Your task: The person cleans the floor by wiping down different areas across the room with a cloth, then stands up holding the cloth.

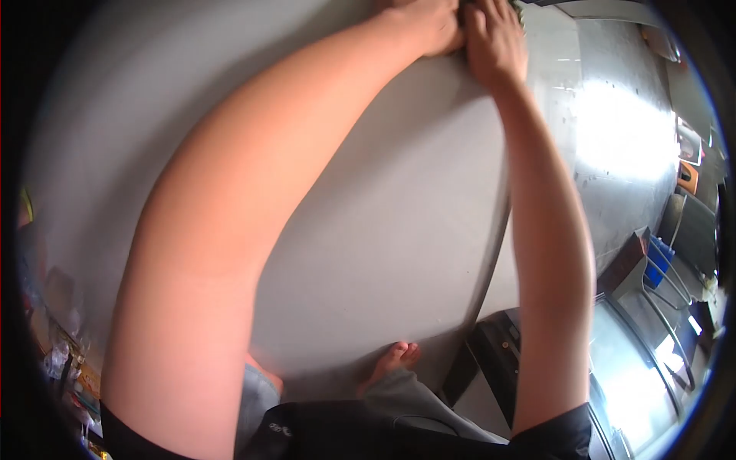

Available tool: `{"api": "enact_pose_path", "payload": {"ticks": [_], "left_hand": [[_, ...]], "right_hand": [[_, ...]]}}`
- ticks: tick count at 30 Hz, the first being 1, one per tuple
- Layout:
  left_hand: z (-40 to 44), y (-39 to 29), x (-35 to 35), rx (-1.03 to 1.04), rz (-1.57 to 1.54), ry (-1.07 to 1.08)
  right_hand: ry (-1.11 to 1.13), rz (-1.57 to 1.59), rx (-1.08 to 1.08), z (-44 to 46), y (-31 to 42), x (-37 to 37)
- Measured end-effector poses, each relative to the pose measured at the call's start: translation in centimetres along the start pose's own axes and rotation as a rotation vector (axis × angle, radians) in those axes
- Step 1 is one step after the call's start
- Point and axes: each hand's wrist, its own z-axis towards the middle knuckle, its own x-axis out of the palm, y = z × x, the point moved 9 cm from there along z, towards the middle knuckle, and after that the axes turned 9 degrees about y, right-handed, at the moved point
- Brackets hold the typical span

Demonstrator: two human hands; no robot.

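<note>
Both arms reach up to the top edge of the view, over a smooth grey surface (383, 207). My left hand (433, 27) is at the top centre, partly cut off by the frame, with its fingers hidden. Right beside it, my right hand (497, 42) lies with its fingers bent over a small dark object that I cannot make out. A bit of something green and white shows at the right hand's outer edge.
A black box-like object (498, 353) stands beside my right forearm. Farther right are a glass-topped piece (629, 368), a blue item (659, 261) and a chair with metal legs (671, 330). Assorted clutter (65, 360) lies at the lower left. My bare foot (395, 360) is below.
</note>
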Motion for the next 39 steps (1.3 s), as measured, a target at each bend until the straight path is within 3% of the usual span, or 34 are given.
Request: {"api": "enact_pose_path", "payload": {"ticks": [2, 9, 13, 14, 16, 20, 21, 25, 30, 34, 39], "left_hand": [[2.2, 0.3, -0.8, -0.029, 0.027, -0.194], [2.1, 0.4, -0.3, -0.045, 0.078, -0.211], [-2.1, -0.9, 3.4, 0.015, 0.033, -0.146], [-4.0, -1.5, 3.8, 0.061, 0.005, -0.157], [-9.9, -2.2, 4.0, 0.155, -0.007, -0.434], [-21.1, -5.1, 6.3, 0.204, 0.028, -0.295], [-24.0, -5.5, 7.0, 0.255, -0.138, -0.253], [-36.2, -8.2, 12.2, 0.364, -0.204, -0.057], [-49.0, -8.6, 15.3, 0.464, -0.209, 0.138], [-47.9, -8.2, 15.0, 0.355, -0.182, 0.169], [-38.5, -2.7, 12.1, 0.198, -0.179, 0.000]], "right_hand": [[0.017, 0.024, -0.012, 2.0, -0.9, -0.2], [-0.028, -0.106, -0.092, 2.0, -0.3, 0.0], [0.067, -0.096, -0.001, -4.1, 2.4, 0.1], [-0.167, 0.032, -0.151, -6.4, 2.8, 0.0], [-0.147, 0.035, -0.117, -10.8, 4.1, 0.1], [-0.018, 0.075, -0.086, -21.5, 8.5, -0.2], [0.029, 0.103, -0.067, -24.5, 9.7, 0.0], [0.195, 0.149, -0.027, -38.4, 14.8, 2.0], [0.414, 0.188, -0.182, -48.6, 20.3, 2.7], [0.415, 0.157, -0.233, -47.0, 20.2, 3.1], [0.329, 0.088, -0.279, -34.3, 19.0, 3.1]]}}
